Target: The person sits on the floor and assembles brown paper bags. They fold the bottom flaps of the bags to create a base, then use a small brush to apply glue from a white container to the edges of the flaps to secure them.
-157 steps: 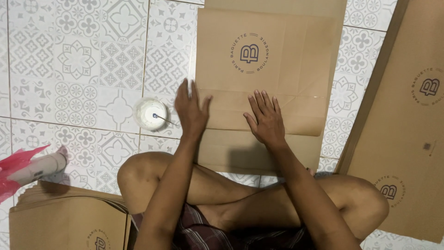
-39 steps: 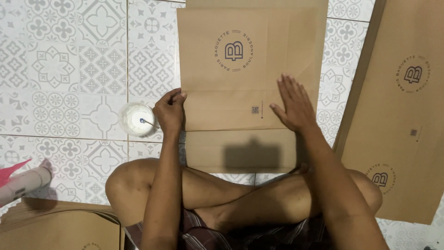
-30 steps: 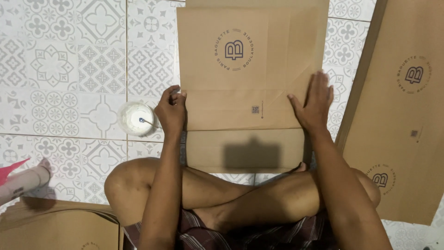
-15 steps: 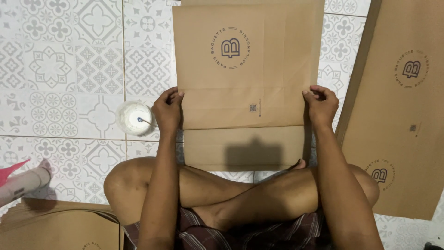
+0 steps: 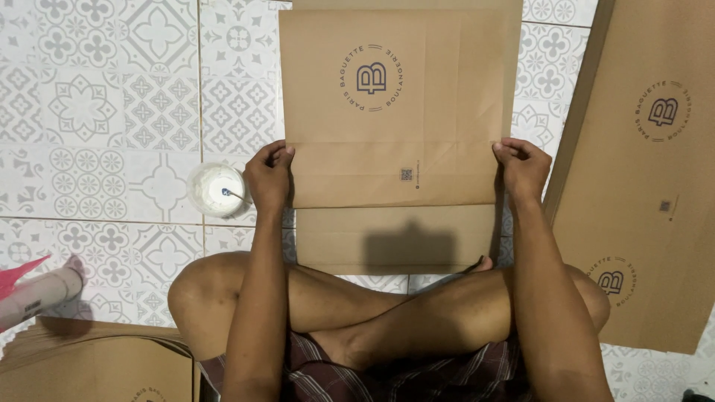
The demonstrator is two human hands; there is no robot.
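Note:
A flat brown paper bag (image 5: 398, 104) with a round printed emblem lies on the tiled floor in front of my crossed legs. Its lower part is folded up, and a plain brown sheet (image 5: 395, 240) shows beneath it. My left hand (image 5: 269, 176) grips the bag's left edge at the fold. My right hand (image 5: 523, 167) grips the right edge at the same height. Both hands have fingers curled over the paper.
A small white cup (image 5: 215, 189) with a stick in it stands on the tiles left of my left hand. A stack of brown bags (image 5: 640, 179) lies at the right. Another brown stack (image 5: 97, 365) sits at bottom left, with a white roll (image 5: 33, 298) beside it.
My right hand slid from the middle of the fold out to the bag's right edge and closed on it. My left hand stayed on the left edge.

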